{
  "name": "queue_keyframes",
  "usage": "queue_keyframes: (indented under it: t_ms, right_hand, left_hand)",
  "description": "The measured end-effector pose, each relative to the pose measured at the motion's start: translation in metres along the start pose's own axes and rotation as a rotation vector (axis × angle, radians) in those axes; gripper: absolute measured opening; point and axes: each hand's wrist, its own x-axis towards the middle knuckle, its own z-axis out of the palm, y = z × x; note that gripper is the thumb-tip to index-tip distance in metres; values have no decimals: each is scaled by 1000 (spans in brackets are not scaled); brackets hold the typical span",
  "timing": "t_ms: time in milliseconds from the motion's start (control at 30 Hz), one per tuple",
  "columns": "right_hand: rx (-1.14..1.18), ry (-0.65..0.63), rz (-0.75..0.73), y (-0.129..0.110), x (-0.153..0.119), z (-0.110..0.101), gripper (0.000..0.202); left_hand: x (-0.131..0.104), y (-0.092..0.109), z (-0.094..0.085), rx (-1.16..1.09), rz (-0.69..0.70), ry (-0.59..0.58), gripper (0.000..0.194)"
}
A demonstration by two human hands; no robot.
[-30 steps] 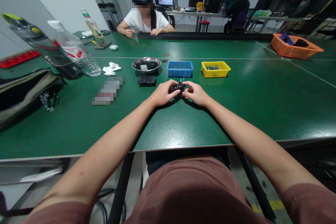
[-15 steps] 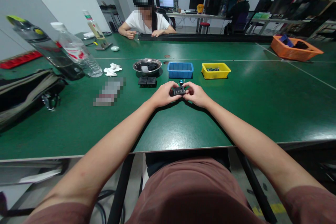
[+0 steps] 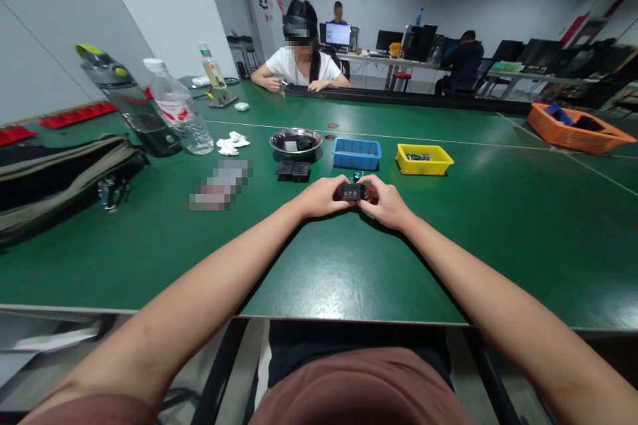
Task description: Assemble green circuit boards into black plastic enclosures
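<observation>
A small black box (image 3: pixel 351 192) with the letters SPD on its face is held between both hands above the green table. My left hand (image 3: pixel 326 196) grips its left side, and my right hand (image 3: pixel 383 201) has its fingers closed at its right end. Just behind the box shows a small blue-green item (image 3: pixel 357 176), partly hidden by the fingers. Beyond the hands are a blue bin (image 3: pixel 356 154), a yellow bin (image 3: pixel 425 160) with small metal parts, and a steel bowl (image 3: pixel 296 143) holding dark pieces. Black blocks (image 3: pixel 293 170) lie in front of the bowl.
Bottles (image 3: pixel 182 113), a dark bag (image 3: pixel 64 179), crumpled tissue (image 3: pixel 232 143) and a blurred flat item (image 3: pixel 222 184) occupy the left side. An orange basket (image 3: pixel 578 129) stands far right. Across the table sits a person (image 3: pixel 302 66) in a headset, behind a black rail (image 3: pixel 409 98).
The camera view has shifted, so the scene sits lower and further right. Both hands still hold the black box, whose lettered face is turned slightly differently.
</observation>
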Motion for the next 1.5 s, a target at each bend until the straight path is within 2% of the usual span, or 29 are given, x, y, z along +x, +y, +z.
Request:
queue_keyframes:
  t_ms: [300,500,800,1000,1300,1500]
  right_hand:
    - [69,-19,41,9,4,2,36]
    - [78,-25,41,7,5,2,37]
    - [83,-52,32,6,10,2,35]
    - [91,-65,23,6,12,3,35]
    - [28,-55,22,14,14,1,40]
    - [-61,-54,3,15,14,-4,36]
  left_hand:
    - [1,-1,0,-90,-28,-14,36]
    - [2,-3,0,-55,-24,-10,36]
    - [6,-6,-3,25,7,-76,37]
    - [6,-6,-5,1,36,-80,36]
    - [8,-5,-7,17,27,-99,35]
    - [7,-6,-8,38,32,-78,34]
